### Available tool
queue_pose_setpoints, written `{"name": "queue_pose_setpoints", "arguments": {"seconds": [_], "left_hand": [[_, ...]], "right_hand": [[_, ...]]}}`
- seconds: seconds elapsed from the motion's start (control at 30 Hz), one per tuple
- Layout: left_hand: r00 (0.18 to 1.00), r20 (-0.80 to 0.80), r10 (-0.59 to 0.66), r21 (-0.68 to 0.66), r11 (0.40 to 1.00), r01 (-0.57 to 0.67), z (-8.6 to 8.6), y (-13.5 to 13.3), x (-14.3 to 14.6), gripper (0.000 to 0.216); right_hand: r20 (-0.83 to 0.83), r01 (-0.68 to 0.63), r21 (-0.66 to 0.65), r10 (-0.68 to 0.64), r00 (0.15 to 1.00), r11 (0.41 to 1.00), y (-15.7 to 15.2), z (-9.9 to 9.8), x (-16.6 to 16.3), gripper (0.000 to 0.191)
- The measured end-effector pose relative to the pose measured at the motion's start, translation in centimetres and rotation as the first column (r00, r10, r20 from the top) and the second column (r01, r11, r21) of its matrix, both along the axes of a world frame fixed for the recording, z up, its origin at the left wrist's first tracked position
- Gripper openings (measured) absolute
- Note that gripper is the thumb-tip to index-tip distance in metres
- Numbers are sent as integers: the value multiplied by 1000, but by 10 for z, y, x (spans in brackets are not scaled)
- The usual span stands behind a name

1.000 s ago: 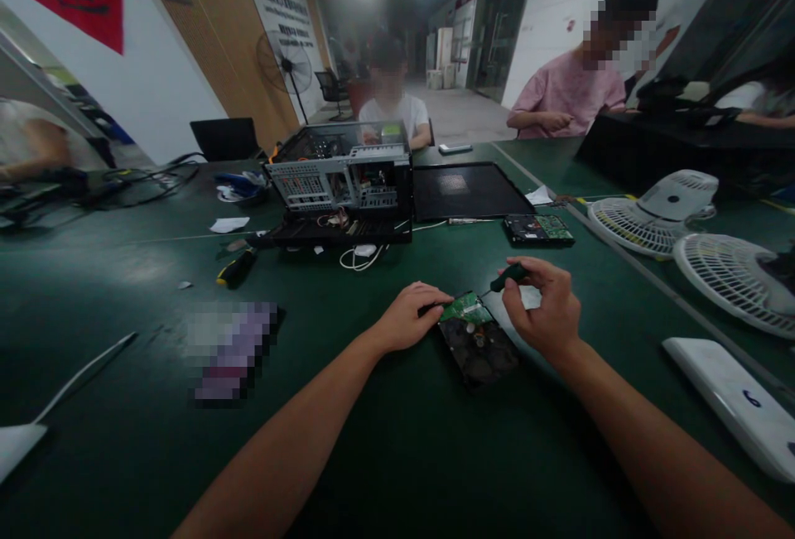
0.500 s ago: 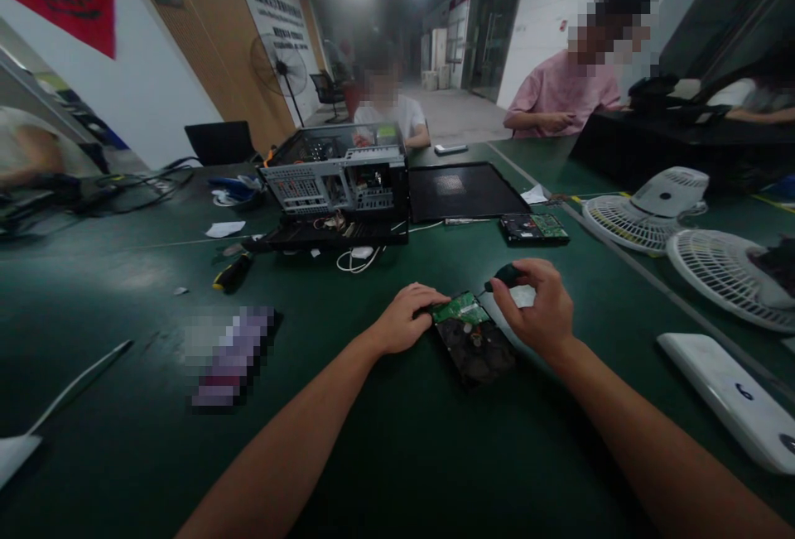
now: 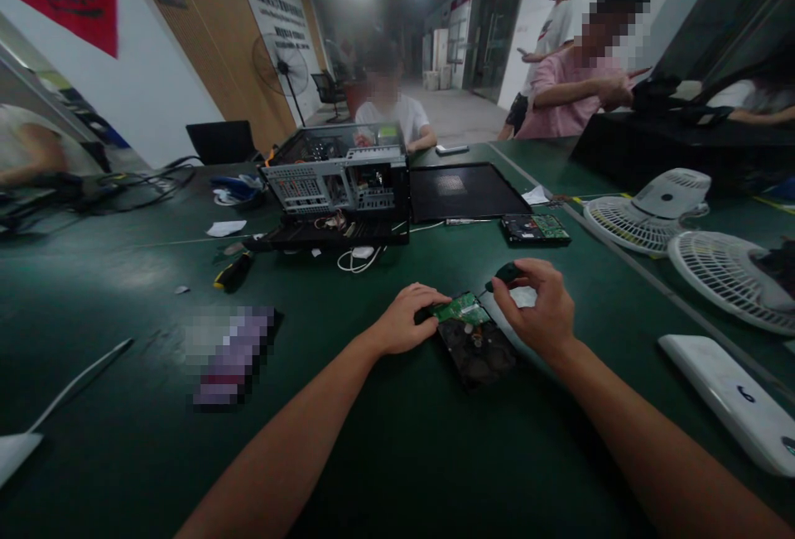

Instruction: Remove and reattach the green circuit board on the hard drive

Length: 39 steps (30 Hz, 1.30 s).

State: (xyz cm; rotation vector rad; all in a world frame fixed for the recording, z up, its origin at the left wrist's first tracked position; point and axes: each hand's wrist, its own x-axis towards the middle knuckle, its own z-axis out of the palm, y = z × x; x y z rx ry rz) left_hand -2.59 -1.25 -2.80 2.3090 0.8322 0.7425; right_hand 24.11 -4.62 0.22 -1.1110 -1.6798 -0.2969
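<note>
The hard drive (image 3: 477, 348) lies on the green counter (image 3: 385, 431), between the person's two hands, its green circuit board (image 3: 465, 308) facing up at the far end. The left hand (image 3: 410, 317) is partly open, its index finger reaching onto the drive's far left corner and its thumb along the left edge; whether it grips or only steadies the drive, I cannot tell. The right hand (image 3: 540, 303) is closed around the dark handle of a screwdriver (image 3: 508, 273), whose thin shaft slants down to the drive's far edge; the tip is too small to make out. Beyond the drive and to its right lies a second hard drive (image 3: 534, 229). Beyond it to the left stands an opened computer case (image 3: 335, 183), with a flat black panel (image 3: 465, 191) just beside it. Well to the drive's left is a yellow-and-black handled tool (image 3: 233, 272); well to its right, a white casing marked "6" (image 3: 726, 398) and white fans (image 3: 627, 224).
</note>
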Motion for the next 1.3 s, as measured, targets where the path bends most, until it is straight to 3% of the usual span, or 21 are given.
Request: {"name": "queue_pose_setpoints", "arguments": {"seconds": [0.3, 0.87, 1.3], "left_hand": [[1000, 12, 0, 9, 1000, -1, 3, -2, 1, 46], [999, -25, 20, -10, 1000, -20, 4, -1, 2, 46], [1000, 9, 12, 9, 1000, -12, 1, 0, 4, 44]], "right_hand": [[-14, -108, -25, 108, 994, 994, 1, 0, 2, 51], [32, -26, 15, 26, 999, 1000, -2, 4, -1, 49], [-1, -134, 9, 134, 991, 991, 0, 3, 1, 54]]}}
